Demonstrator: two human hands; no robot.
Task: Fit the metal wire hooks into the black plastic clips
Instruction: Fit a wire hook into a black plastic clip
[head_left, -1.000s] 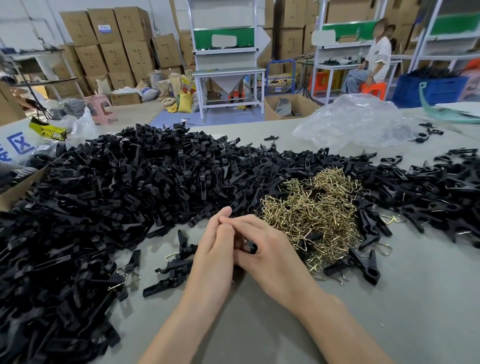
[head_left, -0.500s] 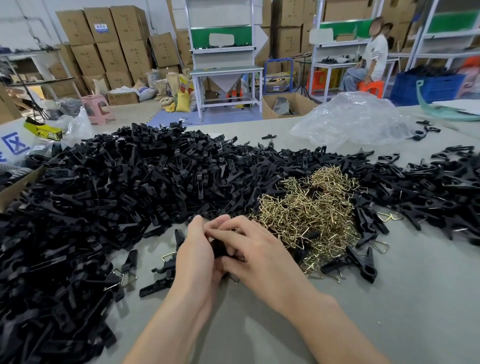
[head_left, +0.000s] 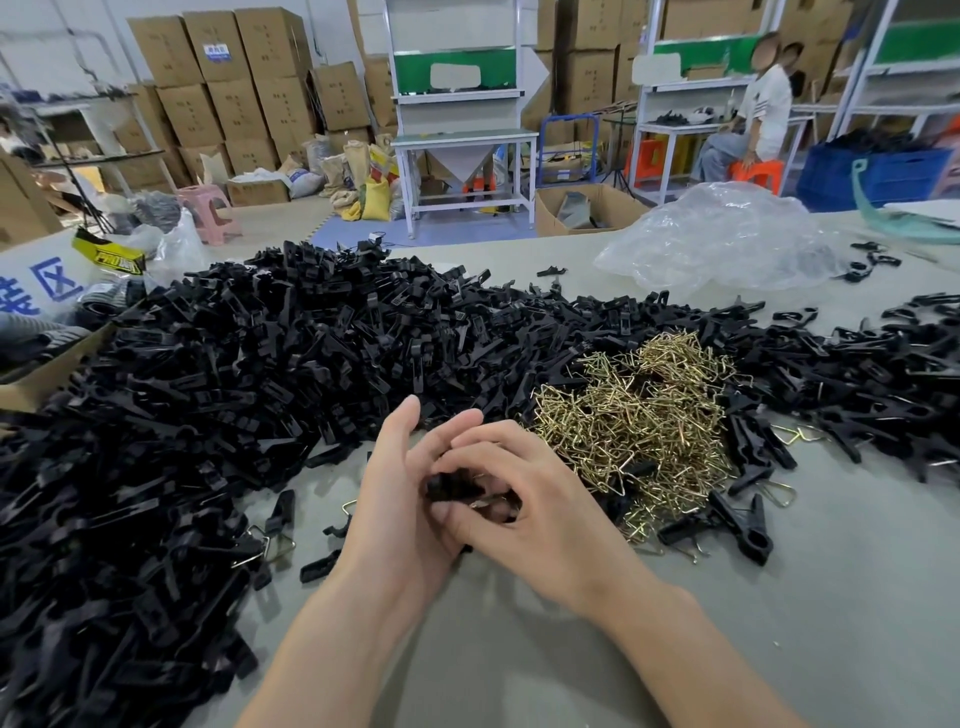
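Head view puts the black plastic clip (head_left: 449, 486) low in the middle, just above the grey table (head_left: 805, 623). It is pinched between my left hand (head_left: 400, 519) and right hand (head_left: 545, 514), both clamped on it. A glint of wire (head_left: 488, 501) shows beneath, but I cannot tell whether it is seated. The brass-coloured hook pile (head_left: 639, 415) lies just to the right, with a few fitted clips (head_left: 748, 519) beside it. The big clip heap (head_left: 234, 374) behind looks mostly unfitted, so I judge the job barely begun.

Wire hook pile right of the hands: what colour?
Brassy gold; the wire hooks show best in the head view, the only one.
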